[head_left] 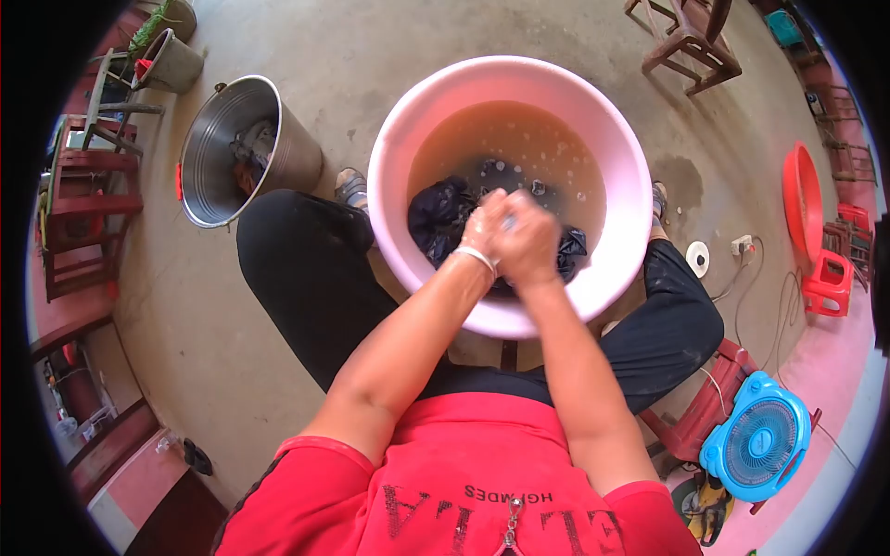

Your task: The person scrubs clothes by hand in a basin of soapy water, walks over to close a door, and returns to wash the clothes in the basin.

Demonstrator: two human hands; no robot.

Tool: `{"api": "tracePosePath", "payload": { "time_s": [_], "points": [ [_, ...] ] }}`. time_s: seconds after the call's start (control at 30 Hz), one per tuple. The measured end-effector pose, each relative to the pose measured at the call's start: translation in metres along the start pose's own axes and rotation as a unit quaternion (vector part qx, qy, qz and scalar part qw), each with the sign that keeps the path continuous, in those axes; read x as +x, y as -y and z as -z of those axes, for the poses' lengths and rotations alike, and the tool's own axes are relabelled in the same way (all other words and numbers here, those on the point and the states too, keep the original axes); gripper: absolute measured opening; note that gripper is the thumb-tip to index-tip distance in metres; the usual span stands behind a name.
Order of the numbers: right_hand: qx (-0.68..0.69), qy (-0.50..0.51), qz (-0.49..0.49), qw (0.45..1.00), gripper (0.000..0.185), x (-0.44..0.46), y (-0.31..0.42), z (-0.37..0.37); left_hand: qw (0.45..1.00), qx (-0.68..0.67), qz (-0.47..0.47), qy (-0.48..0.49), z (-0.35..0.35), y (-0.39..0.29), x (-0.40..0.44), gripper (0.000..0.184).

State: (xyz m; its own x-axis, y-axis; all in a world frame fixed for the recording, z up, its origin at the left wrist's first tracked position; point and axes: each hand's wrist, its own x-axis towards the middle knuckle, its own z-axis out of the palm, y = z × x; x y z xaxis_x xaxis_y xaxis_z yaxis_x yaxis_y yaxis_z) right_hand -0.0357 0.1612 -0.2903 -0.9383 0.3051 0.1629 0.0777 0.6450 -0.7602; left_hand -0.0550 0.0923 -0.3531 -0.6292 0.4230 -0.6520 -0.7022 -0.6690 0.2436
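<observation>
- We see the left hand [480,227] and right hand [532,243] together over the lower middle of the pink tub [629,190], apparently so both can work on one spot.
- The fingers look curled inward, but motion blurs them — we cannot tell how tightly they close or whether they grip any cloth.
- Dark cloth [436,215] lies in cloudy, bubbly water [556,139], bunched beneath and beside the hands.
- The tub stands between the spread legs [306,278], we judge, for easy reach from a seat.
- At upper left, a metal bucket [304,162] holds more cloth [253,144] — probably kept near for convenience.
- Under it all we see a smooth floor [195,334], with damp patches.
- A wooden chair [691,42] stands upper right; a red plastic stool [828,285] and blue fan [762,440] line the right side.
</observation>
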Motion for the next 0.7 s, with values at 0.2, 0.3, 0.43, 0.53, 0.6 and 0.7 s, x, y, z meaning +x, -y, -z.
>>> {"api": "tracePosePath", "payload": {
  "time_s": [0.2, 0.3, 0.43, 0.53, 0.6, 0.7],
  "points": [
    [-0.049, -0.059, 0.002, 0.997, 0.026, -0.007, -0.009, -0.023, 0.965, -0.056, 0.029, 0.256, 0.035, 0.011, 0.040, 0.030],
    [-0.044, -0.047, 0.019, 0.998, 0.024, -0.007, -0.009, -0.021, 0.950, -0.072, 0.068, 0.297, 0.022, 0.001, 0.027, 0.022],
    [-0.099, -0.107, -0.082, 0.986, 0.023, 0.035, -0.079, 0.011, 0.969, 0.241, 0.046, -0.031, -0.030, -0.032, 0.005, 0.030],
    [0.014, -0.141, -0.170, 0.975, 0.028, 0.076, -0.125, 0.045, 0.983, 0.171, 0.028, -0.066, -0.070, -0.075, 0.020, 0.026],
    [0.078, -0.150, -0.182, 0.969, 0.029, 0.106, -0.145, 0.054, 0.975, 0.185, -0.025, -0.120, -0.052, -0.100, 0.081, 0.029],
    [0.066, -0.148, -0.187, 0.969, 0.033, 0.137, -0.233, 0.040, 0.970, 0.209, -0.011, -0.120, -0.031, -0.137, 0.143, 0.067]
  ]
}}
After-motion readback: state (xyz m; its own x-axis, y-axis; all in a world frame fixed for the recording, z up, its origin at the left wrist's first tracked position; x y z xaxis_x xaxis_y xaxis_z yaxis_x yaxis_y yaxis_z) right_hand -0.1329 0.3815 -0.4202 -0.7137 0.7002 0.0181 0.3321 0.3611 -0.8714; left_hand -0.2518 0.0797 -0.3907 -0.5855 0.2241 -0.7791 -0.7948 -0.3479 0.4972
